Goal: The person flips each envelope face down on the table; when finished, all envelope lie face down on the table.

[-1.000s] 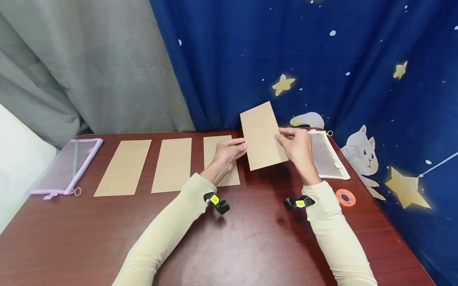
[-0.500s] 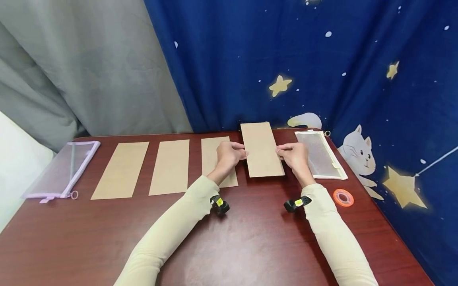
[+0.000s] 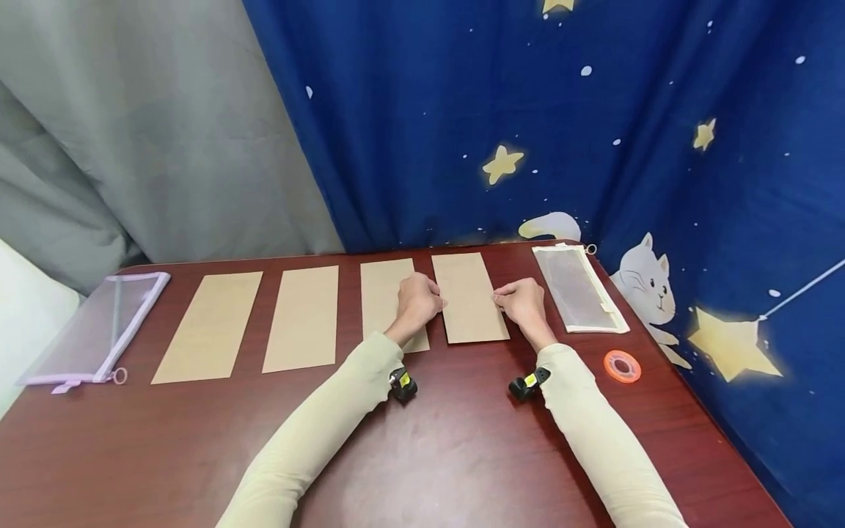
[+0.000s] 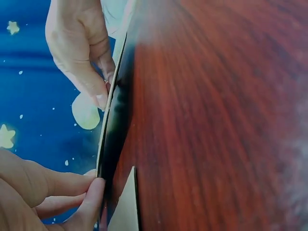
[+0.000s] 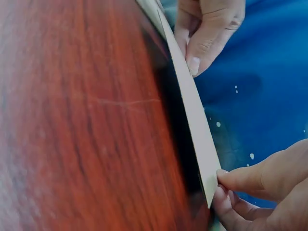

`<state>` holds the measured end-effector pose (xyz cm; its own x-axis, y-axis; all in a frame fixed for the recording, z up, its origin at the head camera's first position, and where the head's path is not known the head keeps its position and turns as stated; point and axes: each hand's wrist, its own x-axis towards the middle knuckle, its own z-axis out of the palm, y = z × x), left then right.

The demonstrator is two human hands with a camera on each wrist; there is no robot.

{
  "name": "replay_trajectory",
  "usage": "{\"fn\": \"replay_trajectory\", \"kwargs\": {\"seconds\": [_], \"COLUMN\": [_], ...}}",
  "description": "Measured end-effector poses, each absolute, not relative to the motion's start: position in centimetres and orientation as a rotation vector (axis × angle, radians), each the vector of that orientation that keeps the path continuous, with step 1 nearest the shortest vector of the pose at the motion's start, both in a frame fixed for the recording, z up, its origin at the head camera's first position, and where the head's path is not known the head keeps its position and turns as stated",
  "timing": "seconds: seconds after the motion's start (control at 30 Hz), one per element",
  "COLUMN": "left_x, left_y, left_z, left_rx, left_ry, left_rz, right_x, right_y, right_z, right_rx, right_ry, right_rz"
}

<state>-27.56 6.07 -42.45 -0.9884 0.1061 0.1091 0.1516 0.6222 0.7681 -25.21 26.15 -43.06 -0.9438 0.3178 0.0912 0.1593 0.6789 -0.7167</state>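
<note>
Between my two hands is a thin, rectangular brown card [image 3: 470, 301], fourth in a row of like ones. My left hand [image 3: 417, 303] pinches its left edge between thumb and fingertips. On the opposite edge, my right hand [image 3: 525, 304] does the same. Both wrist views show the card [image 5: 195, 120] nearly edge-on, with a dark gap or shadow under it, so it appears slightly above the tabletop. Beneath my left hand lies the third card [image 3: 378, 290], partly covered by that hand. The second card [image 3: 301, 319] and first card [image 3: 207, 326] lie flat further left.
A lilac mesh zip pouch [image 3: 95, 326] lies at the table's far left. To the right of my right hand is a cream mesh zip pouch [image 3: 581, 290], with an orange ring-shaped roll [image 3: 622, 366] nearer. Curtains [image 3: 422, 147] hang behind the brown table [image 3: 422, 455].
The held card was raised and tilted a second ago. Both hands have lowered it toward the table and straightened it in line with the others. The head view has shifted slightly.
</note>
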Motion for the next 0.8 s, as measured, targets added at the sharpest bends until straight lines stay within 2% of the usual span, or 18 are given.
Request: {"fn": "replay_trajectory", "kwargs": {"seconds": [0.33,0.53,0.67,0.8], "left_x": [-27.8,-28.4,-27.6,-27.3], "left_y": [5.6,4.7,2.3,-2.6], "left_z": [-42.0,-41.6,-40.9,-39.5], "left_rx": [-0.327,-0.270,-0.261,-0.556], "left_ry": [-2.796,-2.854,-2.911,-2.831], "left_rz": [-1.090,-1.071,-1.164,-0.990], "right_x": [-26.1,-26.5,-25.6,-24.5], "right_y": [24.8,25.0,26.2,28.7], "right_z": [-43.1,-43.0,-43.5,-42.7], "right_rx": [-0.257,-0.243,-0.139,0.091], "right_ry": [-2.709,-2.699,-2.696,-2.676], "right_rz": [0.954,0.959,0.937,0.854]}}
